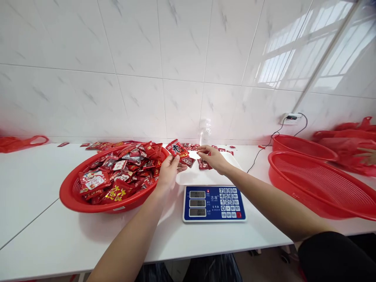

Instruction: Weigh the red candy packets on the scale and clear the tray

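My left hand is closed on red snack packets, holding them over the left part of the scale's white pan. My right hand is above the pan, fingers bent and apart, with nothing visible in them. Just under its fingertips, a small red packet lies on the pan. The digital scale's blue panel, with keys and three small displays, faces me. To the left, a red plastic basket is heaped with similar packets.
Loose red packets lie along the tiled wall. Two red baskets stand at the right, near a socket with a dark cable. Red bags are at the far right, with another person's hand beside them. Another red bag lies far left.
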{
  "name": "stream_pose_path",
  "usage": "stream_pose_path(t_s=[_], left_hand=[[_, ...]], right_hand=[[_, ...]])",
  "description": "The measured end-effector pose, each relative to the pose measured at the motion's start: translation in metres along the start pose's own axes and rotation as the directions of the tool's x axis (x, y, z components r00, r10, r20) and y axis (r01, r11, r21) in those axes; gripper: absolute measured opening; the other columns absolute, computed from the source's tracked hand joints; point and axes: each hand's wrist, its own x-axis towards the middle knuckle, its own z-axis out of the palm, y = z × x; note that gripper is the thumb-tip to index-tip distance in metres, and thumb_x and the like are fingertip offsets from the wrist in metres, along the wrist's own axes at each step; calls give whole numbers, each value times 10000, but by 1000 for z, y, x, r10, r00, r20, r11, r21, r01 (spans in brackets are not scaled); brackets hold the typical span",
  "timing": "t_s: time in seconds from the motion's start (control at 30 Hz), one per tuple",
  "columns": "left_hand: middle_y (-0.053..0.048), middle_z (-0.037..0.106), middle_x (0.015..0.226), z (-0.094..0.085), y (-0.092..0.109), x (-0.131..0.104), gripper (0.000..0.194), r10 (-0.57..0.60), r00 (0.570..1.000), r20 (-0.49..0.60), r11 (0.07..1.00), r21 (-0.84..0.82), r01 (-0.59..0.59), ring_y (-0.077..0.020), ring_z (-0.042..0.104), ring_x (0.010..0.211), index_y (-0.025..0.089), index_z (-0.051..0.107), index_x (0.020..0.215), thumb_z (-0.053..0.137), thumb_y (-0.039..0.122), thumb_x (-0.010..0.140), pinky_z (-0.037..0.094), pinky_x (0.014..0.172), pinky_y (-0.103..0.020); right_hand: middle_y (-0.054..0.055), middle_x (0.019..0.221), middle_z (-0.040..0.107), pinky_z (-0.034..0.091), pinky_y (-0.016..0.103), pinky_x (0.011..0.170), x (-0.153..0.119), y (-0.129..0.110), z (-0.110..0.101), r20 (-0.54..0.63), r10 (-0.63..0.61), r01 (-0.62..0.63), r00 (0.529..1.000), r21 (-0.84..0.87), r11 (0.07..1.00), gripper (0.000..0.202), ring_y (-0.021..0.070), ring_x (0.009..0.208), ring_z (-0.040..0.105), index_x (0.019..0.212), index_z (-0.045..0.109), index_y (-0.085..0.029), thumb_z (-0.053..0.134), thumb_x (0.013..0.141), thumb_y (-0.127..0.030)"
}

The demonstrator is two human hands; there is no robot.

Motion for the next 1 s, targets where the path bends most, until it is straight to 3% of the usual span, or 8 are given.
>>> stream_pose_path(t_s=[0.17,0.37,0.43,0.6,0.8,1.0], left_hand=[[14,645,732,-11,-5,-4,310,92,996,17,994,56,-93,-111,653,607,150,571,878,700,407,761,579,607,-243],[20,628,690,-12,-10,-10,319,138,990,19,987,75,-139,-131,657,603,162,566,849,702,433,752,592,609,-275],[22,625,686,-11,-10,-10,315,139,990,26,987,73,-141,-136,661,608,164,570,852,699,434,755,594,612,-281],[10,642,707,-10,-14,-12,305,123,992,28,988,94,-125,-116,639,586,157,594,887,689,423,771,580,592,-254],[5,649,693,-10,-15,-14,307,115,993,26,988,103,-117,-125,640,589,157,603,890,686,427,771,577,593,-266],[18,637,679,-13,-16,-13,290,125,992,15,988,92,-125,-121,638,579,164,585,855,687,423,773,573,583,-259]], right_hand=[[54,1003,668,463,192,482,-4,12,-9,60,50,-44,997,-98,994,323,87,621,575,1161,596,-217,586,856,-324],[51,1069,660,507,226,707,1,17,-4,30,7,0,1000,-207,978,325,114,834,604,1186,589,-222,561,891,-356],[54,1042,666,511,232,707,3,17,-4,32,13,-6,999,-205,979,327,117,824,610,1193,582,-215,505,924,-384],[66,1022,675,505,199,556,4,18,-1,100,39,-22,994,-165,986,366,94,678,616,1250,524,-203,418,961,-400],[61,1132,661,402,175,364,3,24,-4,115,106,-80,988,-207,975,397,72,546,566,1265,505,-242,535,901,-397],[53,1091,678,528,194,593,7,26,-5,87,94,-75,992,-201,977,331,103,745,639,1214,555,-220,558,886,-265]])
